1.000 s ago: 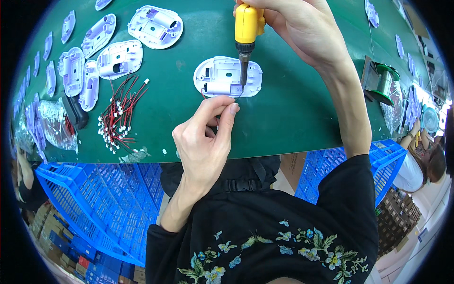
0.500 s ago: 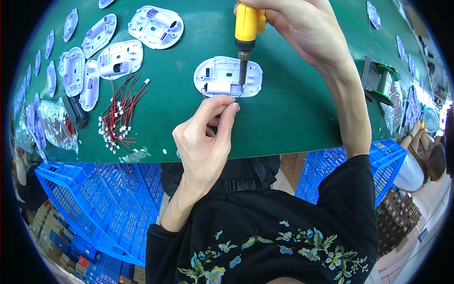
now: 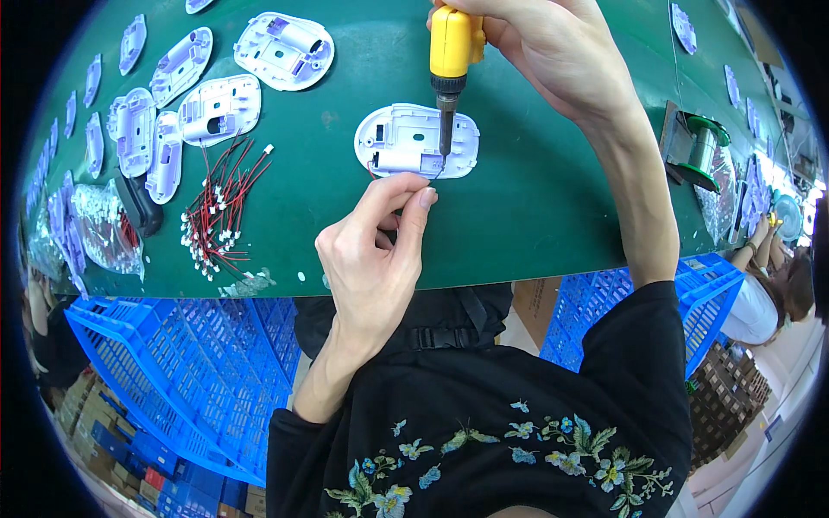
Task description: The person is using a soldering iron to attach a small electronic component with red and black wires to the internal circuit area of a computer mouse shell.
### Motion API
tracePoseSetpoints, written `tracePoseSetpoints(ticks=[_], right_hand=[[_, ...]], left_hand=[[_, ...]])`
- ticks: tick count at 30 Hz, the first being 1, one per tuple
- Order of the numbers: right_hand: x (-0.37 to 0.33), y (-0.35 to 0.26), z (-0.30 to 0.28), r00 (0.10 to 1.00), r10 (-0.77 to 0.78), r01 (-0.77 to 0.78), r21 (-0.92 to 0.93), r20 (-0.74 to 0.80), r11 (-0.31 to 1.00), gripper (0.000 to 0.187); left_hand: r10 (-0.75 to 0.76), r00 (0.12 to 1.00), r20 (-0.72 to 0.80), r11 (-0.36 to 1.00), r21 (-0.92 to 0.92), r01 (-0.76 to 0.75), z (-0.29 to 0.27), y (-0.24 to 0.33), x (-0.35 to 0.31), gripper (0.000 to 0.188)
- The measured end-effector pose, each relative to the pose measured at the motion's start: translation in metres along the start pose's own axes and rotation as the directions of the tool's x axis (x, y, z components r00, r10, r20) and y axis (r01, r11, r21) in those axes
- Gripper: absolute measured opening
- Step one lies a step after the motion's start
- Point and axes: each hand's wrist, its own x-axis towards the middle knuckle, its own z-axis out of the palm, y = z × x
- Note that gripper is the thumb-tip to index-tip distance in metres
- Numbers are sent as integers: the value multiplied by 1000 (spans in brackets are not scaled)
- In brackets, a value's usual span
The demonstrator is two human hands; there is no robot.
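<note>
My right hand (image 3: 553, 52) grips a yellow soldering iron (image 3: 450, 43) at the top of the view. Its dark barrel points down, and the tip meets the lower right part of a white oval plastic housing (image 3: 406, 129). Below that housing, my left hand (image 3: 376, 246) is closed in a pinch of thumb and forefinger. A thin dark wire (image 3: 439, 173) runs from the pinch toward the iron's tip. How far it reaches between the fingers is hidden.
Left of the housing lie a bundle of red and black wires (image 3: 220, 207) with white connectors and several more housings (image 3: 285, 50). A solder spool (image 3: 706, 154) stands at right on the green table (image 3: 535, 224). Blue crates (image 3: 186, 380) flank me below its edge; a person (image 3: 764, 298) sits far right.
The soldering iron's tip has shifted very slightly to the right on the housing. My left hand keeps its pinch in the same place.
</note>
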Motion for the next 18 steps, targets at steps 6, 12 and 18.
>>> tracePoseSetpoints(ticks=[6, 12, 18], right_hand=[[4, 9, -9, 993, 101, -109, -135, -61, 985, 85], [0, -7, -1, 1000, 29, -28, 18, -12, 999, 82], [3, -9, 4, 993, 80, -83, -40, -84, 996, 89]], left_hand=[[-2, 1000, 7, 1000, -7, 2, 1, 1, 1, 8], [-4, 999, 49, 1000, 6, 4, -3, 2, 0, 10], [-11, 999, 38, 1000, 20, 10, -3, 1, 0, 10]])
